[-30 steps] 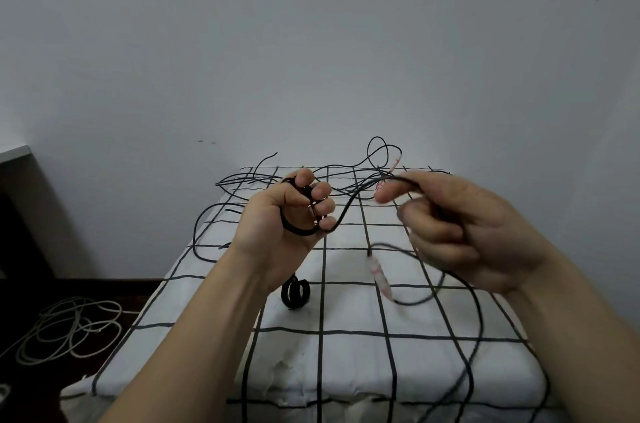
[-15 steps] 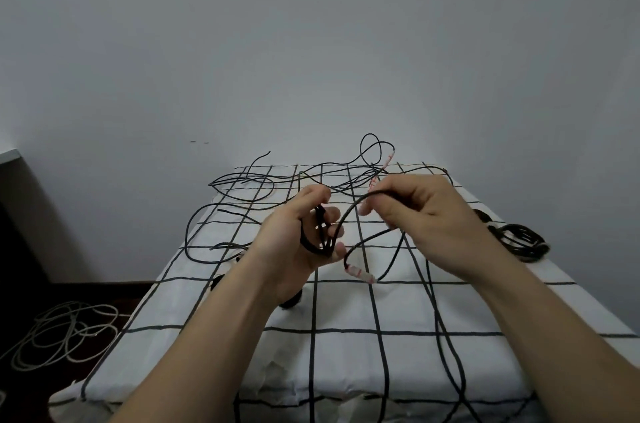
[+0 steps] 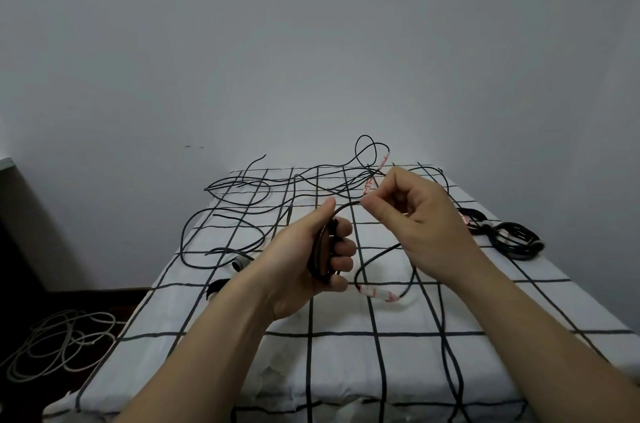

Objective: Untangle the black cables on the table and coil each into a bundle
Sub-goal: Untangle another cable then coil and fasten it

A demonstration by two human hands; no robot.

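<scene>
My left hand grips a small coil of black cable above the middle of the table. From the coil the cable arcs up to my right hand, which pinches it between thumb and forefinger. Below my right hand the same cable loops down to a white-and-red taped tag lying on the cloth. A loose tangle of black cables spreads over the far half of the table, with one loop standing up at the back.
The table wears a white cloth with a black grid. Two finished black bundles lie at its right edge, and a black strap lies near its left edge. A pale cable pile sits on the dark floor at left. A grey wall stands behind.
My right hand drew in toward the left hand, then lifted slightly with the cable. The taped tag dropped from hanging in the air onto the cloth. The view shifted, showing the bundles at right.
</scene>
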